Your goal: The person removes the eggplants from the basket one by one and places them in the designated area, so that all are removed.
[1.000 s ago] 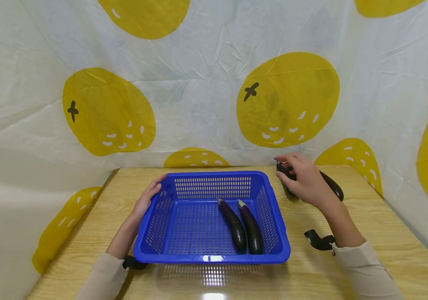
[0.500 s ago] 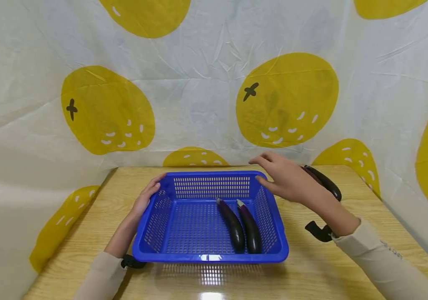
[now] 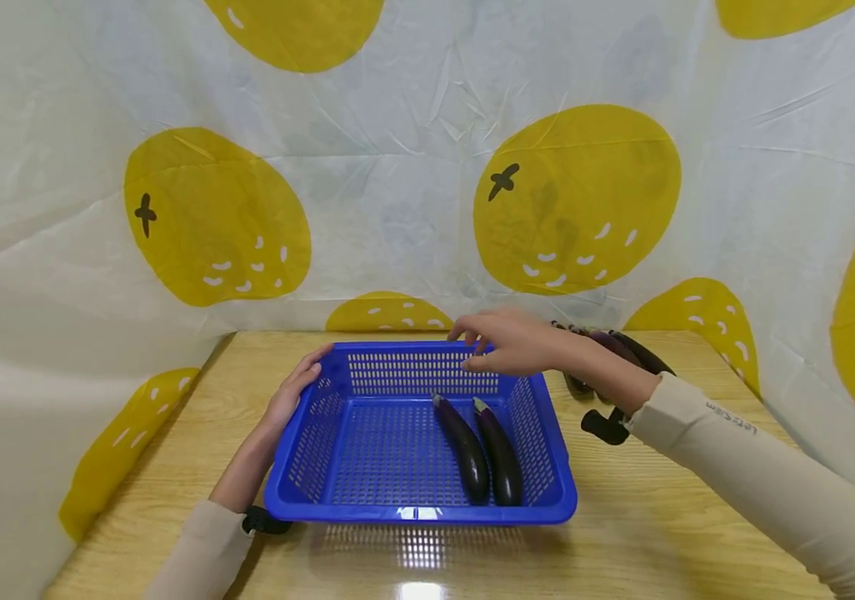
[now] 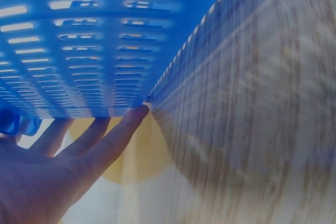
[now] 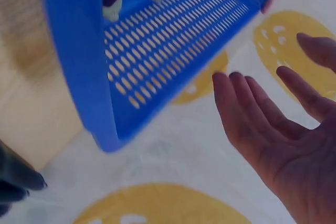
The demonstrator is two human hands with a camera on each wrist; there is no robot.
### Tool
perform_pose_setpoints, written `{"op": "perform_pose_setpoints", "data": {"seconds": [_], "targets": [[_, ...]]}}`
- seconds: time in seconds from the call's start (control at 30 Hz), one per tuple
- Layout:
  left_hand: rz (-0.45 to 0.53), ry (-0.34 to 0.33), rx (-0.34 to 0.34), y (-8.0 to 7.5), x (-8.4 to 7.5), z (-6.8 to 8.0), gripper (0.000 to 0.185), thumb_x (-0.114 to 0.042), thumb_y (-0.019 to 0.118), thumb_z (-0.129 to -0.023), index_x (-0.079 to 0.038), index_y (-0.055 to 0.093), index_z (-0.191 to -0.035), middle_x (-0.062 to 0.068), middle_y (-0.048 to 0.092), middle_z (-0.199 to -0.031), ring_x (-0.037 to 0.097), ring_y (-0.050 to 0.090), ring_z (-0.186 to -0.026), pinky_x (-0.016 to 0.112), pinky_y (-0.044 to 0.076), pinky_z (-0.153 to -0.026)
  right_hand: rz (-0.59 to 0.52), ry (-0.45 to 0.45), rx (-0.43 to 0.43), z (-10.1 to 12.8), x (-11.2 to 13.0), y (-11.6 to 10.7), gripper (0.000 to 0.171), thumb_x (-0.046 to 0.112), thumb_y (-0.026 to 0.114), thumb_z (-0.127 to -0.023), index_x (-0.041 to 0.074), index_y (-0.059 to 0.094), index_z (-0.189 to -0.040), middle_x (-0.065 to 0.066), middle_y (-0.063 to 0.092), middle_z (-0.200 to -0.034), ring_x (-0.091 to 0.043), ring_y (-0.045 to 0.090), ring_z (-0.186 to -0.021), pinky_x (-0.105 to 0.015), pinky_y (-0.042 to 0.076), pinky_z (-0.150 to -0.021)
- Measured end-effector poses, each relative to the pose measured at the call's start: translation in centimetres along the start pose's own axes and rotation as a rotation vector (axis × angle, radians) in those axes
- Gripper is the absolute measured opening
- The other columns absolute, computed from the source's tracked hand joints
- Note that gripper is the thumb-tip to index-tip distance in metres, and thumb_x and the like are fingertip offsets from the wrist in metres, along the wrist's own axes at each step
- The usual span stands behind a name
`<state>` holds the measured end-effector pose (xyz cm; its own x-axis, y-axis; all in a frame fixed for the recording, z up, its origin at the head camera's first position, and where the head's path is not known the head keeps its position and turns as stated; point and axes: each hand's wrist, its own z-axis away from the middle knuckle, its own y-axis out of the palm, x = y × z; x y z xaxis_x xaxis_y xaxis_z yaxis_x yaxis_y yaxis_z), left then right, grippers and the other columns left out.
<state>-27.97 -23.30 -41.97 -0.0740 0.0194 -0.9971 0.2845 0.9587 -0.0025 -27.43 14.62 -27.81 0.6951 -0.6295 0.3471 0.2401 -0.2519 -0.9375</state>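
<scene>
On wooden table (image 3: pixel 622 533), lemon-print cloth (image 3: pixel 397 167) behind, both grips wide by basket (image 3: pixel 420 508).

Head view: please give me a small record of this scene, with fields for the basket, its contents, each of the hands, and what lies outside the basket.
basket: blue basket on wooden table
contents: two eggplants, side by side, right half
left hand: rests on the basket's left rim
right hand: open, empty, above the back rim
outside: more eggplants on the table, right of the basket
</scene>
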Motion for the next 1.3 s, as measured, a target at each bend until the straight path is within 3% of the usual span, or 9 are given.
{"op": "perform_pose_setpoints", "data": {"seconds": [0.2,0.33,0.47,0.63,0.93,1.17,1.3], "targets": [[-0.011,0.001,0.002,0.0,-0.2,0.1,0.054,-0.029,0.027,-0.115,-0.012,0.02,-0.165,0.012,0.019,-0.171,0.022,0.028,-0.148,0.017,0.042,-0.104,-0.3,0.169,0.174,-1.7,0.3,1.7,0.048,0.029,0.067,-0.099,0.01,0.055,-0.142,-0.018,0.068,-0.128,-0.027,0.071,-0.11,-0.042,0.062,-0.083],[-0.004,0.004,-0.001,0.0,-0.2,0.1,0.054,-0.028,0.027,-0.115,-0.012,0.019,-0.165,0.013,0.018,-0.172,0.027,0.025,-0.151,0.016,0.042,-0.103,-0.522,0.348,0.246,-2.4,0.7,3.0,0.052,0.024,0.069,-0.099,0.008,0.05,-0.144,-0.021,0.062,-0.132,-0.035,0.063,-0.123,-0.046,0.063,-0.08],[0.004,0.004,0.005,0.1,-0.3,0.0,0.054,-0.028,0.027,-0.115,-0.012,0.018,-0.166,0.012,0.017,-0.172,0.028,0.022,-0.153,0.016,0.042,-0.103,-0.619,0.488,0.303,-2.9,0.9,4.0,0.055,0.023,0.07,-0.098,0.008,0.047,-0.145,-0.021,0.054,-0.139,-0.044,0.054,-0.134,-0.049,0.062,-0.082],[0.016,0.005,0.008,0.2,-0.2,-0.1,0.054,-0.029,0.028,-0.115,-0.012,0.019,-0.165,0.011,0.016,-0.172,0.027,0.023,-0.152,0.018,0.043,-0.104,-0.626,0.557,0.371,-3.2,1.0,4.9,0.055,0.018,0.071,-0.097,0.016,0.048,-0.147,-0.018,0.053,-0.145,-0.045,0.056,-0.132,-0.054,0.061,-0.083],[-0.005,0.001,0.002,0.2,-0.2,0.1,0.054,-0.03,0.027,-0.115,-0.013,0.019,-0.166,0.012,0.015,-0.173,0.032,0.019,-0.156,0.018,0.043,-0.103,-0.554,0.592,0.48,-4.0,1.1,6.1,0.03,0.015,0.07,-0.097,0.018,0.069,-0.127,-0.016,0.055,-0.144,-0.045,0.054,-0.131,-0.056,0.061,-0.079],[0.013,-0.005,0.004,0.2,-0.1,-0.1,0.054,-0.03,0.028,-0.115,-0.014,0.02,-0.166,0.013,0.02,-0.171,0.026,0.035,-0.145,0.024,0.048,-0.102,-0.553,0.604,0.503,-4.2,0.8,7.2,0.029,0.013,0.073,-0.094,0.018,0.07,-0.123,-0.015,0.055,-0.143,-0.049,0.05,-0.13,-0.056,0.061,-0.078],[0.03,-0.013,0.006,0.2,0.0,-0.1,0.054,-0.03,0.027,-0.115,-0.015,0.019,-0.166,0.012,0.02,-0.171,0.025,0.037,-0.144,0.025,0.049,-0.102,-0.505,0.573,0.489,-4.3,0.8,7.7,0.032,0.005,0.074,-0.091,0.016,0.07,-0.12,-0.014,0.058,-0.131,-0.041,0.058,-0.118,-0.051,0.062,-0.076]]}}
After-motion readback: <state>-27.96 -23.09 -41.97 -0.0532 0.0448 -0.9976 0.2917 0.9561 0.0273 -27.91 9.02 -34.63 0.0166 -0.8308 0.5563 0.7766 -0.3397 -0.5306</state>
